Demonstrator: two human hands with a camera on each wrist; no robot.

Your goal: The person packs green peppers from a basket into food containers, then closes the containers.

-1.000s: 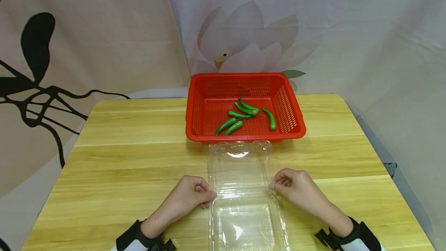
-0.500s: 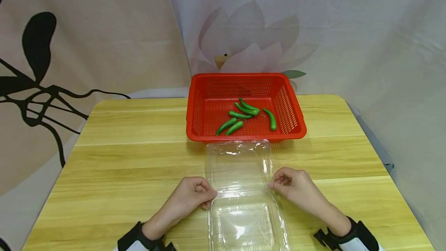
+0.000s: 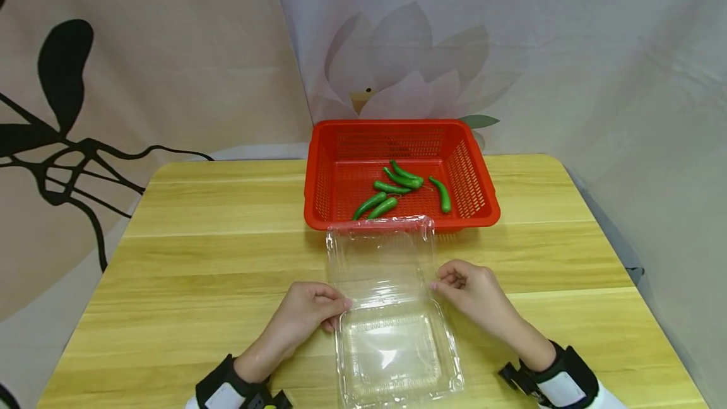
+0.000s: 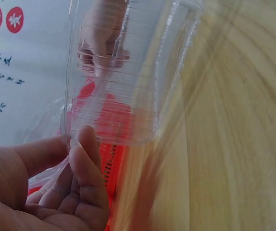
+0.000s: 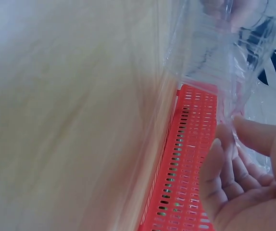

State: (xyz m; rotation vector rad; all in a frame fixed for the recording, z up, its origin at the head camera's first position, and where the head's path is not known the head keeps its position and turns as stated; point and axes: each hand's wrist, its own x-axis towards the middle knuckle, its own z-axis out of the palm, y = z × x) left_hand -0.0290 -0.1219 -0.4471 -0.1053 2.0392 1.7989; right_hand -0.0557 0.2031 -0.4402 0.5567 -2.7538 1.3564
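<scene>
A clear plastic clamshell container [image 3: 392,352] lies unfolded between my hands in the head view, one half toward the basket and the other toward me. My left hand [image 3: 309,311] pinches its left edge near the hinge, thumb against curled forefinger. On the opposite side, my right hand [image 3: 477,295] pinches the right edge near the hinge. In the left wrist view the container [image 4: 114,96] stands off the wooden tabletop, held at the fingertips. The right wrist view shows thumb and forefinger of the right hand [image 5: 248,178] gripping the thin plastic rim.
A red perforated basket [image 3: 491,204] stands at the back of the wooden table [image 3: 227,238]. Several green chili peppers [image 3: 406,180] lie in it. The container's far edge overlaps the basket's front rim in the head view. A printed cloth [image 3: 568,68] hangs behind.
Both hands have moved slightly away from me and to the left with the clamshell container. Its far edge now overlaps the basket's front rim. The basket and peppers stay put.
</scene>
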